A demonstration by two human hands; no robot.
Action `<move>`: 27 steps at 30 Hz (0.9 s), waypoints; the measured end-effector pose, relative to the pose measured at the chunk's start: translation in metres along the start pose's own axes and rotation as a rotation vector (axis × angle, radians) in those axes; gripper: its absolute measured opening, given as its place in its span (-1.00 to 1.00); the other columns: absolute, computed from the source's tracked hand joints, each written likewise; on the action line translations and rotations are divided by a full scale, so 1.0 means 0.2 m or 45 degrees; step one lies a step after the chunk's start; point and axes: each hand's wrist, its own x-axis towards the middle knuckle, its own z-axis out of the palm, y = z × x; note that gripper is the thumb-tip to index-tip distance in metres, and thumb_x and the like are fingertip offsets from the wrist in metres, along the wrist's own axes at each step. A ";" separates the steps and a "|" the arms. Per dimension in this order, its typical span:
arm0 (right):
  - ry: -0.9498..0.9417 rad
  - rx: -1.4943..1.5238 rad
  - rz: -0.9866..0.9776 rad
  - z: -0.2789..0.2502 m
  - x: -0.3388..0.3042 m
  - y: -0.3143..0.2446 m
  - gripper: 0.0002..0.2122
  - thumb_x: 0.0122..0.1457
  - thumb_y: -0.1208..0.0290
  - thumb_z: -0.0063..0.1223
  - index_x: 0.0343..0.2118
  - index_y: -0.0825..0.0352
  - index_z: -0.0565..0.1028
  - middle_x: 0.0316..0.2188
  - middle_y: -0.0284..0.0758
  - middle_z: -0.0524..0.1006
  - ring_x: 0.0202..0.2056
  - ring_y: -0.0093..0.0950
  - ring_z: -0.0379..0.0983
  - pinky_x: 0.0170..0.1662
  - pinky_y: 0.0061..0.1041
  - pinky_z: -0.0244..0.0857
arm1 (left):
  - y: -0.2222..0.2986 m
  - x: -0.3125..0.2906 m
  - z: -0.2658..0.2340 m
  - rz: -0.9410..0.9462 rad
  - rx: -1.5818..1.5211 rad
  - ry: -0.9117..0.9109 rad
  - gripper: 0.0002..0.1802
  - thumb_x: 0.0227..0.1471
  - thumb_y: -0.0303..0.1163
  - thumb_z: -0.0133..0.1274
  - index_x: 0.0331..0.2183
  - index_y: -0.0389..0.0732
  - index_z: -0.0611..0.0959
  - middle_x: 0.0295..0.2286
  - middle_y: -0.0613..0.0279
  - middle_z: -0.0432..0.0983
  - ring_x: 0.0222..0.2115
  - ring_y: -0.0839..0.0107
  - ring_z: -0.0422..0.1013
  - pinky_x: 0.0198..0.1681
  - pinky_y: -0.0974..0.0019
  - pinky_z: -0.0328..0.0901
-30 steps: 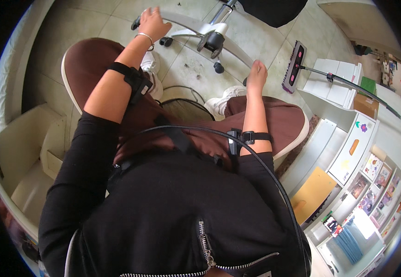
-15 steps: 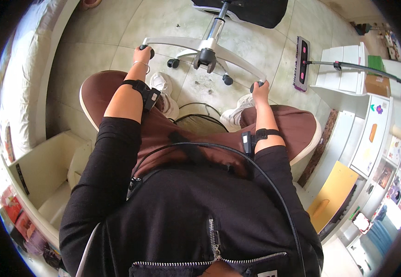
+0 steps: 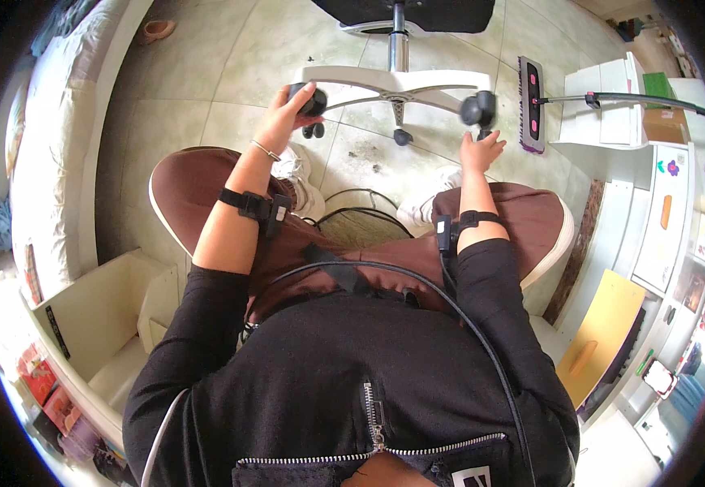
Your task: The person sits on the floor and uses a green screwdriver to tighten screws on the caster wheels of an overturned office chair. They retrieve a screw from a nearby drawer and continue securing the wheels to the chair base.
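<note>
An office chair with a white five-armed base (image 3: 397, 79) and black casters lies tipped in front of me, its metal column (image 3: 399, 50) running up to the dark seat (image 3: 417, 15). My left hand (image 3: 281, 118) is closed round the black caster (image 3: 312, 99) at the left arm's end, thumb on top. My right hand (image 3: 481, 151) has its fingers spread just below the right caster (image 3: 479, 109); whether a fingertip touches it I cannot tell. Another caster (image 3: 402, 137) points toward me between the hands.
A flat mop head (image 3: 532, 104) stands right of the chair beside white drawers (image 3: 604, 101). A yellow panel (image 3: 602, 337) leans at my right. An open pale box (image 3: 109, 316) sits at my left, below a white-covered bed (image 3: 56, 154). Cables (image 3: 361, 199) lie between my shoes.
The chair base has turned and shifted away from me. My left hand has moved right with its caster. My right hand has opened its fingers and let go of the right caster's grip.
</note>
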 end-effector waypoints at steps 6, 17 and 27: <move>-0.392 0.482 -0.148 -0.16 -0.09 -0.10 -0.46 0.11 0.33 0.11 0.11 0.49 0.28 0.09 0.00 0.33 0.17 -0.18 0.20 0.19 -0.36 0.05 | 0.06 0.00 0.34 -0.190 -0.649 -0.632 -0.43 0.21 0.03 -0.18 -0.11 -0.34 0.48 -0.21 -0.07 0.48 -0.29 0.13 0.50 0.00 0.09 0.36; -0.590 1.093 -0.817 -0.58 -0.52 -0.40 -0.44 0.14 0.57 0.01 0.23 0.32 0.14 0.21 -0.23 0.19 0.22 -0.34 0.15 0.22 -0.39 0.08 | 0.03 -0.07 0.79 -0.363 -0.340 -0.759 -0.46 0.24 0.05 -0.20 -0.04 -0.23 0.46 -0.16 0.08 0.51 -0.15 0.22 0.50 -0.03 0.26 0.35; -0.244 0.893 -1.042 -0.61 -0.48 -0.53 -0.50 -0.01 0.71 0.13 0.05 0.26 0.42 -0.12 -0.27 0.47 -0.19 -0.48 0.49 -0.15 -0.55 0.42 | -0.04 -0.05 0.84 -0.347 -0.363 -0.713 -0.36 0.26 0.11 -0.38 0.02 -0.24 0.42 -0.09 0.10 0.45 -0.10 0.24 0.45 0.07 0.12 0.30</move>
